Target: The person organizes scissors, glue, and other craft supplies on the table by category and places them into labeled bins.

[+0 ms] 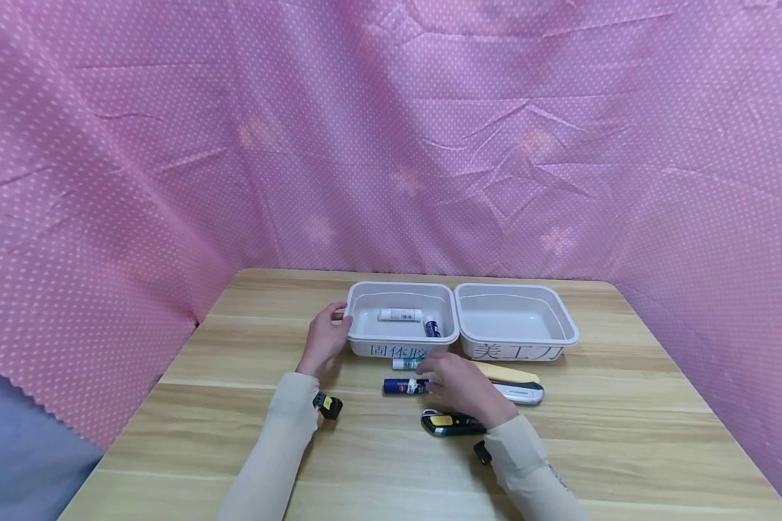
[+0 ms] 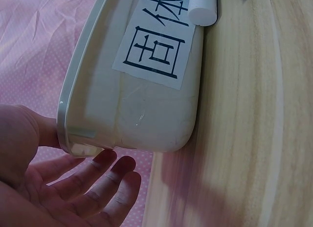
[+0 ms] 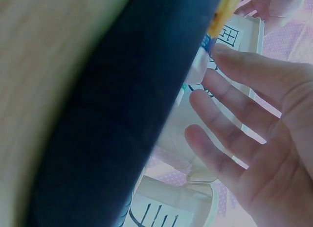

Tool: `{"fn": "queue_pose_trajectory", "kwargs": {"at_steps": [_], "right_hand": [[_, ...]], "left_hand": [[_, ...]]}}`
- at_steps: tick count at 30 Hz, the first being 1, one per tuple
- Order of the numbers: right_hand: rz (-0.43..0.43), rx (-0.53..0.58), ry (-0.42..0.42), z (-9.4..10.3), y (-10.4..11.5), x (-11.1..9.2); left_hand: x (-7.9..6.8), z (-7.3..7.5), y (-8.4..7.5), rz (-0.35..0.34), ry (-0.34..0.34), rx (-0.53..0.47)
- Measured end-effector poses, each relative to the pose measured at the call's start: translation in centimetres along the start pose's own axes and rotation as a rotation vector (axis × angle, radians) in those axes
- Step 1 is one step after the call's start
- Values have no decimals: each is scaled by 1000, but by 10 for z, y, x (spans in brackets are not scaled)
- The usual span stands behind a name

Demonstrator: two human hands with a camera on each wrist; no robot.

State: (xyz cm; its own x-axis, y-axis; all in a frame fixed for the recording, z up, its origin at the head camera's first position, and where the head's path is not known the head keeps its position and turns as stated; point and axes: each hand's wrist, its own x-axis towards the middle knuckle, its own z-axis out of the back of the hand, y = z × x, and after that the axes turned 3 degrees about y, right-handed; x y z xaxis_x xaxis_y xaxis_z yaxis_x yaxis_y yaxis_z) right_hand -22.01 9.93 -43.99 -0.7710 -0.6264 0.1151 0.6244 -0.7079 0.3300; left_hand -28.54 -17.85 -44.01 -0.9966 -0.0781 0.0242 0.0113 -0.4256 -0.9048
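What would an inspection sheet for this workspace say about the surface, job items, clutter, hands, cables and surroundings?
Surface: wood-grain table.
Job's things: left bin holds white stick and blue stick; right bin alongside; in front lie green-labelled stick, second blue stick, yellow tool, white cutter and black cutter, some partly hidden.
Clutter: nothing seen.
Hands: left hand at left bin's rim, fingers extended; right hand at second blue stick, fingers apart, contact unclear.
Cables: nothing seen.
Surroundings: pink dotted cloth behind and at both sides.

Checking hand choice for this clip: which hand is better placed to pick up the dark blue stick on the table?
Likely the right hand: fingers apart, it is at the right end of the dark blue stick, while the left hand is farther off, at the rim of the left bin.
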Motion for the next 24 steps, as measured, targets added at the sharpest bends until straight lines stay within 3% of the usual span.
{"fn": "queue_pose_trajectory", "kwargs": {"at_steps": [10,24], "right_hand": [[-22,75,79,-1,0,0],[6,93,97,-2,1,1]], "left_hand": [[-2,1,-2,-20,-10,4],[-5,2,-4,-29,-9,-1]]}}
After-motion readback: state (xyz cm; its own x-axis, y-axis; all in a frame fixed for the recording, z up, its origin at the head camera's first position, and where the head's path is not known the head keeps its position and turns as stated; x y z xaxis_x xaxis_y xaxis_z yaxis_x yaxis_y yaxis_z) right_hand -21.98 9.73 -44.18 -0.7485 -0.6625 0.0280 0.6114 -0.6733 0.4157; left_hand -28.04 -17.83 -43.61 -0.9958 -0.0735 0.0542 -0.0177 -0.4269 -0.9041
